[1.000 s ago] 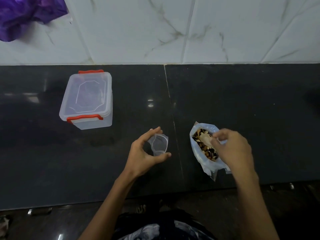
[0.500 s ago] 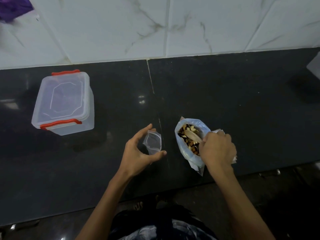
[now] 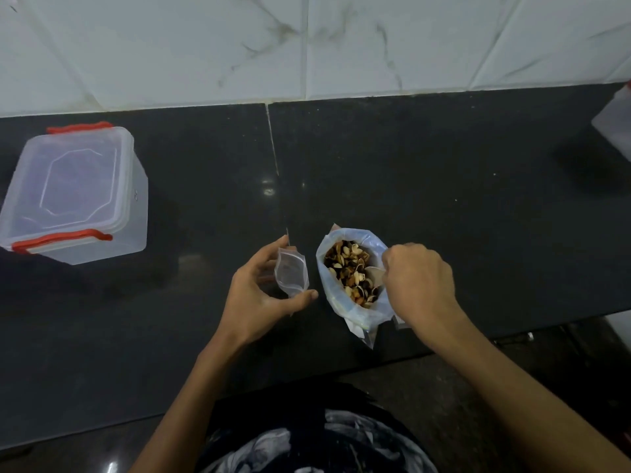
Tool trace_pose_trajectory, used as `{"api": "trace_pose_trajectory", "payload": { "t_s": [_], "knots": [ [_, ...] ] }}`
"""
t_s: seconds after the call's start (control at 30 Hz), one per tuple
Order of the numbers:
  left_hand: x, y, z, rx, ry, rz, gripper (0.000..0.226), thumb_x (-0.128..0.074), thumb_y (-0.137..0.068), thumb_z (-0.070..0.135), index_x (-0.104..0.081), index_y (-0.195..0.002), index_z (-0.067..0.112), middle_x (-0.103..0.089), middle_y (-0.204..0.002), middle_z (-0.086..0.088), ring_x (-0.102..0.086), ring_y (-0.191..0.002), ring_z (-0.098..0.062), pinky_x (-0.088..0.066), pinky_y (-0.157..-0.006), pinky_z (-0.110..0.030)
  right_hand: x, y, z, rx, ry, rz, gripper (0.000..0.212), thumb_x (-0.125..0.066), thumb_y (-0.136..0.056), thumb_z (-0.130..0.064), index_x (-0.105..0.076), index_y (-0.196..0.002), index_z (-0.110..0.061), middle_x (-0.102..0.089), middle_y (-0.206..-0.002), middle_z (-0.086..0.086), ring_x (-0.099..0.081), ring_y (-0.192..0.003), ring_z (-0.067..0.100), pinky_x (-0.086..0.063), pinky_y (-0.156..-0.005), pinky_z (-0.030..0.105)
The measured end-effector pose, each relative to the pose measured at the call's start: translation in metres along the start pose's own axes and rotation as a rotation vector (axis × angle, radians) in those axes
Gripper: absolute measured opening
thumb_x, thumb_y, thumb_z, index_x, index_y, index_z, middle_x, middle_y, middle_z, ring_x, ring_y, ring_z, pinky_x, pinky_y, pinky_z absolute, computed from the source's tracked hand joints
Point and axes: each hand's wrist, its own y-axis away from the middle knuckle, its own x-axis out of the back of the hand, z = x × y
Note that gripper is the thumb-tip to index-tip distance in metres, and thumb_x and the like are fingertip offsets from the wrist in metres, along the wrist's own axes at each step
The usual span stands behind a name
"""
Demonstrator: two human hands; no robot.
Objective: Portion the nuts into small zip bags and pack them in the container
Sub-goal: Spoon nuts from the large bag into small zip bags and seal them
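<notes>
You have one lidded container (image 3: 73,192), one small zip bag (image 3: 292,273), one open bag of nuts (image 3: 351,278), and two hands.

Single head cam, looks fwd/down at countertop (image 3: 444,199), close above it.

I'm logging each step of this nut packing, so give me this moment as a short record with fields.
left hand: holds small zip bag open, no nuts visible in it
right hand: grips a scoop dipped into the nuts
big bag: open, stands on the counter, beside the small bag
nuts: fill the big bag
container: lid on, far left, apart from both hands
</notes>
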Motion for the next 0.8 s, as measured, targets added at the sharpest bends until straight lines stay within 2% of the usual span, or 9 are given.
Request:
{"api": "trace_pose_trajectory", "payload": {
  "t_s": [0.07, 0.23, 0.33, 0.5, 0.6, 0.67, 0.8],
  "knots": [
    [-0.003, 0.001, -0.001, 0.01, 0.003, -0.001, 0.079, -0.078, -0.051, 0.046, -0.046, -0.123, 0.039, -0.062, -0.113, 0.021, -0.059, -0.104, 0.003, -0.046, -0.081, -0.006, -0.002, -0.007, 0.008, 0.004, -0.029, -0.023, 0.01, -0.053, -0.093, -0.018, -0.061, -0.099, -0.015, -0.058, -0.088, 0.001, -0.057, -0.076, 0.014, -0.049, -0.066, 0.026],
    [-0.009, -0.001, -0.008, 0.037, 0.029, -0.011, 0.088, -0.08, -0.052, 0.043, -0.05, -0.132, 0.022, -0.061, -0.119, 0.012, -0.059, -0.11, -0.007, -0.052, -0.074, -0.013, -0.005, -0.029, 0.026, -0.021, -0.167, -0.084, 0.014, -0.055, -0.092, -0.027, -0.066, -0.1, -0.024, -0.065, -0.098, -0.003, -0.061, -0.081, 0.015, -0.051, -0.068, 0.03],
    [-0.009, -0.002, -0.009, 0.045, 0.025, -0.008, 0.088, -0.081, -0.051, 0.043, -0.05, -0.132, 0.022, -0.062, -0.119, 0.011, -0.059, -0.109, -0.009, -0.054, -0.075, -0.017, -0.005, -0.033, 0.027, 0.036, -0.09, -0.07, 0.015, -0.055, -0.093, -0.026, -0.067, -0.102, -0.026, -0.066, -0.094, -0.005, -0.061, -0.079, 0.014, -0.05, -0.069, 0.03],
    [-0.008, -0.003, -0.008, 0.06, 0.03, -0.002, 0.089, -0.079, -0.05, 0.045, -0.049, -0.131, 0.023, -0.061, -0.118, 0.011, -0.059, -0.108, -0.007, -0.054, -0.077, -0.018, -0.01, -0.033, 0.02, 0.144, 0.186, -0.009, 0.016, -0.055, -0.09, -0.02, -0.063, -0.104, -0.023, -0.058, -0.083, -0.003, -0.052, -0.088, 0.015, -0.035, -0.092, 0.035],
    [-0.008, -0.005, -0.007, 0.064, 0.043, 0.01, 0.086, -0.079, -0.05, 0.043, -0.049, -0.128, 0.027, -0.062, -0.116, 0.01, -0.06, -0.108, -0.01, -0.053, -0.075, -0.015, -0.016, -0.034, 0.012, 0.171, 0.219, -0.035, 0.023, -0.057, -0.089, -0.023, -0.06, -0.112, -0.024, -0.06, -0.099, -0.001, -0.048, -0.108, 0.019, -0.03, -0.099, 0.039],
    [-0.007, -0.005, -0.007, 0.064, 0.049, 0.017, 0.082, -0.08, -0.05, 0.043, -0.049, -0.125, 0.032, -0.063, -0.115, 0.01, -0.06, -0.107, -0.009, -0.053, -0.074, -0.016, -0.021, -0.038, 0.014, 0.18, 0.183, -0.07, 0.023, -0.055, -0.09, -0.022, -0.059, -0.113, -0.027, -0.06, -0.103, -0.002, -0.045, -0.111, 0.019, -0.028, -0.099, 0.041],
    [-0.004, -0.008, -0.005, 0.073, 0.064, 0.037, 0.081, -0.079, -0.049, 0.044, -0.048, -0.123, 0.035, -0.063, -0.112, 0.013, -0.06, -0.105, -0.004, -0.053, -0.074, -0.015, -0.022, -0.044, 0.024, 0.13, 0.02, -0.143, 0.023, -0.046, -0.094, -0.02, -0.06, -0.105, -0.035, -0.057, -0.095, -0.008, -0.04, -0.107, 0.017, -0.024, -0.093, 0.041]
  ]
}}
